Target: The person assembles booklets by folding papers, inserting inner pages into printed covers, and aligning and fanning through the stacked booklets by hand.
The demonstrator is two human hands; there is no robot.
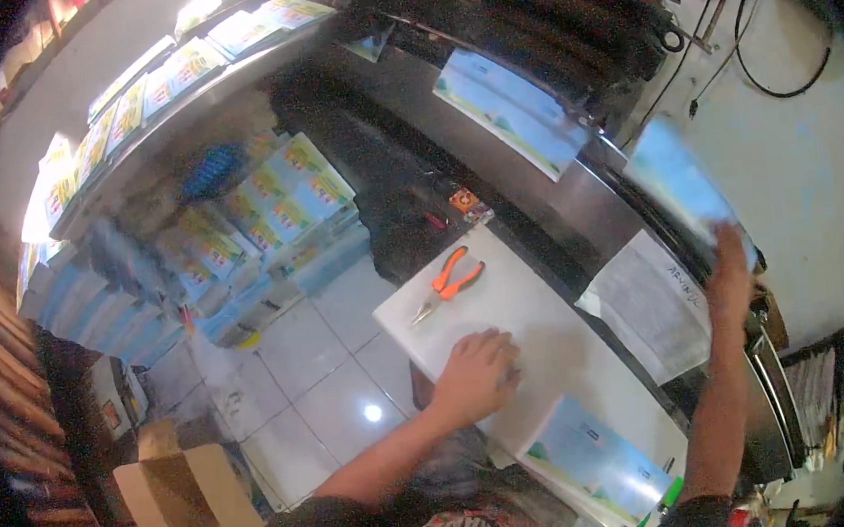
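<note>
My right hand, slightly blurred, grips the lower end of a light-blue printed booklet above the right side of the machine. On a white board in front of me lies my left hand, palm down with fingers slightly bent and nothing visible in it. Beyond that hand, orange-handled pliers rest on the same board. Nearer to me, a stack of blue printed booklets sits on the board beside a green object. Another blue booklet lies on the machine's dark bed.
A handwritten-marked paper lies between board and machine. Tall stacks of printed booklets stand on the tiled floor at left, below a shelf bearing more. An opened cardboard box is at lower left; cables hang on the right wall.
</note>
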